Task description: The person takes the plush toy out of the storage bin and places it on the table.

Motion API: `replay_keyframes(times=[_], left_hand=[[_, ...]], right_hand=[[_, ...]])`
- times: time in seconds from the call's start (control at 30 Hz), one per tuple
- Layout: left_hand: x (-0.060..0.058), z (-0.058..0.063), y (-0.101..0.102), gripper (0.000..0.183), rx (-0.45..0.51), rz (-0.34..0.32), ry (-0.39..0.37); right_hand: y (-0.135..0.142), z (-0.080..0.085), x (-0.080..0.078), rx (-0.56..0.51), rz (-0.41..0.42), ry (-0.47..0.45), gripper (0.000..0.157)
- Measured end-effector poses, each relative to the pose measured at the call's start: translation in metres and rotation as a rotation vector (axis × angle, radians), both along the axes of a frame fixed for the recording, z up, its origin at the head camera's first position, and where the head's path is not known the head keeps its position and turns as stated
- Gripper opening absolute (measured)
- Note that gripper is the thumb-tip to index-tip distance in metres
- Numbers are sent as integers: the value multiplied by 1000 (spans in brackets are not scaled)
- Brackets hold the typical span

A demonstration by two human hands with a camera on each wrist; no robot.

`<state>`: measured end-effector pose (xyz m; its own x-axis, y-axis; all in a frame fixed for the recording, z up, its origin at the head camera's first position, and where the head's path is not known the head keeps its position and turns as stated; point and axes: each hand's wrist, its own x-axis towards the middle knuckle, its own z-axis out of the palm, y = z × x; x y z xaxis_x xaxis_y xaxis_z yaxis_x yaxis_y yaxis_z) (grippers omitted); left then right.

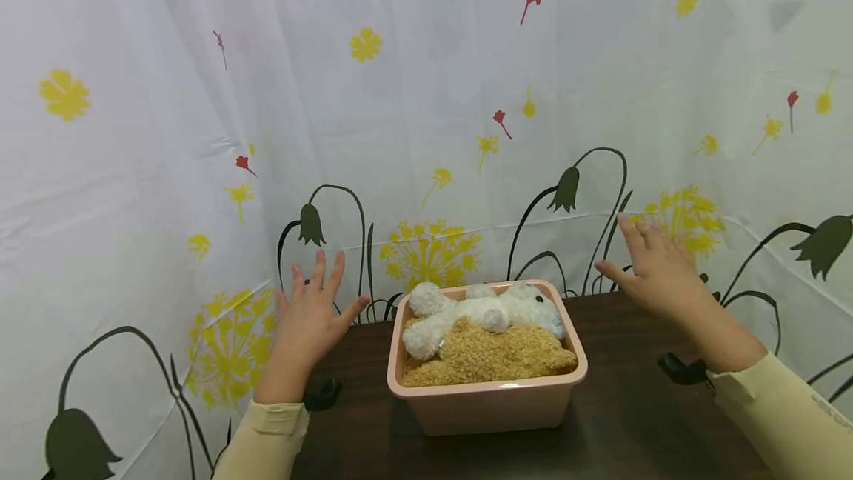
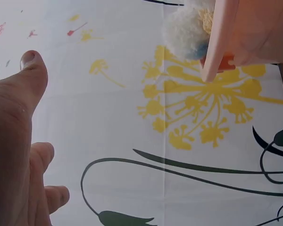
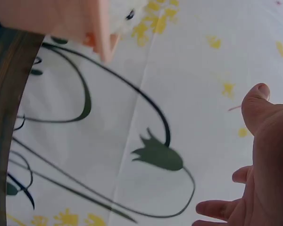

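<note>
A pink plastic tub (image 1: 489, 407) stands on the dark table, filled with plush toys. On top lies a white fluffy plush toy (image 1: 466, 313) with a dark eye at its right end. A golden-brown plush (image 1: 503, 354) fills the front of the tub. To the left of the tub my left hand (image 1: 312, 324) is raised, fingers spread, holding nothing. My right hand (image 1: 656, 269) is up on the other side, also with fingers spread and nothing in it. Both wrist views show the hands (image 2: 19, 136) (image 3: 259, 165) apart from the tub's rim.
A dark wood table (image 1: 640, 398) lies under the tub. Behind it hangs a white curtain (image 1: 426, 110) printed with flowers, close to the table's back edge. Black objects, partly hidden, sit near the left wrist (image 1: 324, 395) and right wrist (image 1: 681, 369).
</note>
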<state>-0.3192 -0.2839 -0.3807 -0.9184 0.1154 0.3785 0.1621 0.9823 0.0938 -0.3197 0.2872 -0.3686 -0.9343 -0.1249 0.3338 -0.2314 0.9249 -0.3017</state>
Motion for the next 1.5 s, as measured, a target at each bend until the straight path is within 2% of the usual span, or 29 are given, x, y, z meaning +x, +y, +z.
replay_keyframes(times=[0.13,0.3,0.5,0.6,0.7,0.9,1.0,1.13,1.33,1.5], left_hand=[[2,1,2,103,33,-19,-15],[9,5,6,102,86,-63,-24],[23,11,15,95,270,-212,-87],[27,8,17,93,354,-271,-115],[29,0,19,89,453,-333,-161],[26,-31,24,88,616,-474,-326],[26,-46,29,93,651,-481,-394],[27,-59,39,100,669,-450,-448],[28,-75,49,113,707,-425,-497],[20,-85,52,133,735,-465,-563]], right_hand=[[-12,9,4,-26,70,-39,106],[-21,19,6,-103,136,-150,101],[-25,19,4,-234,233,-246,95],[-30,17,2,-280,264,-279,92],[-35,18,-2,-321,283,-327,91],[-49,26,-13,-393,306,-484,92],[-55,31,-21,-442,313,-591,95],[-60,35,-32,-452,323,-682,98],[-72,30,-41,-410,323,-718,92],[-77,24,-50,-377,335,-723,89]])
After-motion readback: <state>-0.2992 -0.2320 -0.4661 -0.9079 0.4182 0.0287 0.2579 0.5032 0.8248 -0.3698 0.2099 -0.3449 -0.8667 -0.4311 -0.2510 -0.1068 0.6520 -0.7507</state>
